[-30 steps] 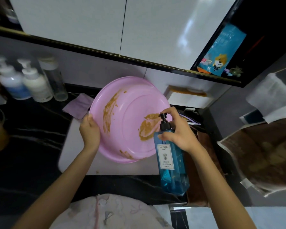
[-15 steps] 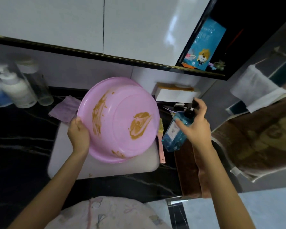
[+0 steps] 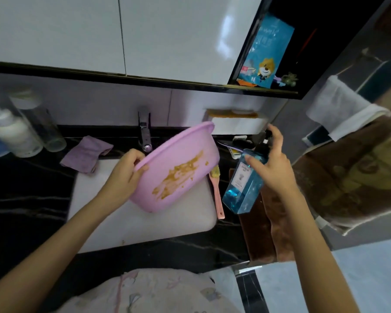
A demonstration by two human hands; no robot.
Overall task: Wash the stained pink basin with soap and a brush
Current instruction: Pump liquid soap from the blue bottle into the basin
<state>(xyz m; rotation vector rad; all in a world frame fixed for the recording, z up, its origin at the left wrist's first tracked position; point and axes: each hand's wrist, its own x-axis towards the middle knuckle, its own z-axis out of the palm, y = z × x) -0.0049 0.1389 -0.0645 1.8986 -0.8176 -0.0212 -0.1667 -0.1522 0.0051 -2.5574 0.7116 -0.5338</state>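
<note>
The pink basin (image 3: 181,154) is tipped over the white sink (image 3: 145,224), its outer side facing me with brown-yellow stains. My left hand (image 3: 128,177) grips its near-left rim. My right hand (image 3: 271,161) holds the blue soap pump bottle (image 3: 243,184) by its neck, tilted, above the brown mat at the sink's right. A pink-handled brush (image 3: 217,193) lies on the sink's right edge, partly behind the basin.
A chrome faucet (image 3: 145,132) stands behind the basin. A purple cloth (image 3: 86,153) lies on the black counter (image 3: 27,199) at left, near several bottles (image 3: 14,136). Brown and white towels (image 3: 348,168) hang at right. A tissue box (image 3: 235,123) sits at the back.
The basin has swung from facing me with its inside to showing its stained outer side. My right hand carried the soap bottle away to the right of the sink.
</note>
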